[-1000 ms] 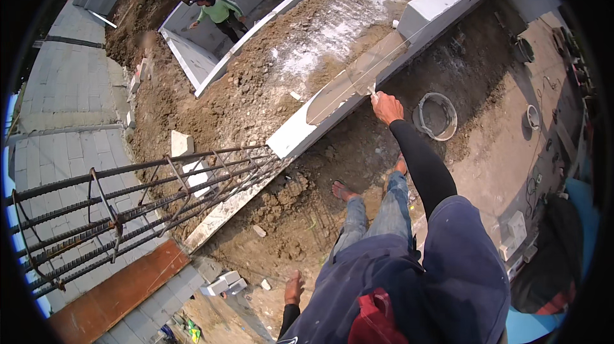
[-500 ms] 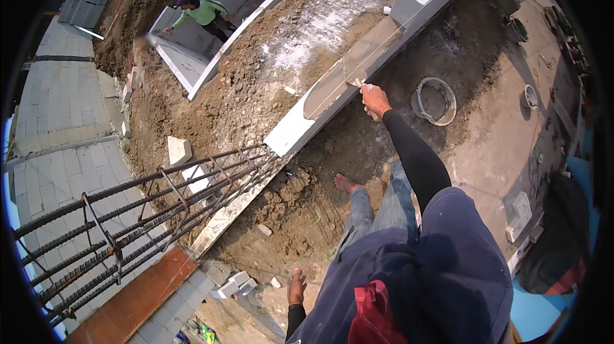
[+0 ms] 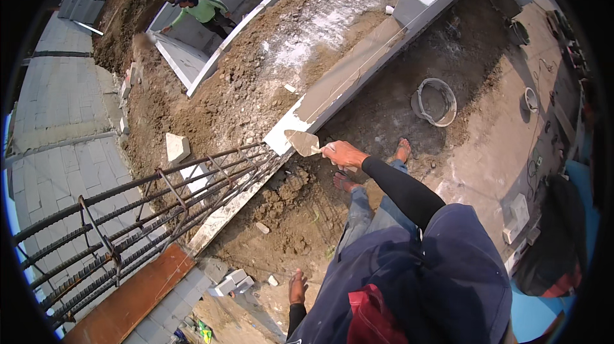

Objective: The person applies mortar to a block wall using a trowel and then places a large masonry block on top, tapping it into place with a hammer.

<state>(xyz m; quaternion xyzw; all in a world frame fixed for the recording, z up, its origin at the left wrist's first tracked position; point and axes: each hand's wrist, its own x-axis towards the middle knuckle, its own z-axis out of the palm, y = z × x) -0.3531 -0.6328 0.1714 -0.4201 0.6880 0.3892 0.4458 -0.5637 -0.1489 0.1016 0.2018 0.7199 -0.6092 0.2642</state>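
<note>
My right hand (image 3: 345,154) is closed around the handle of a pointed trowel (image 3: 301,142). Its grey, mortar-coated blade lies over the near left end of a low white block wall (image 3: 279,136). Wet grey mortar (image 3: 332,91) covers much of the wall's top, and a thin string line runs along it. My left hand (image 3: 298,286) hangs low at my side above the ground, fingers apart and holding nothing.
Rusty rebar cages (image 3: 173,197) jut from the wall's end toward the left. A round bucket (image 3: 453,107) of grey mix stands right of the wall. A co-worker in a green top (image 3: 206,10) is inside a walled pit. Block offcuts (image 3: 231,282) lie at lower left.
My right hand has swept the trowel down and left along the wall to its near end. Mortar on the wall top looks smoother and more spread. My left hand has hardly moved.
</note>
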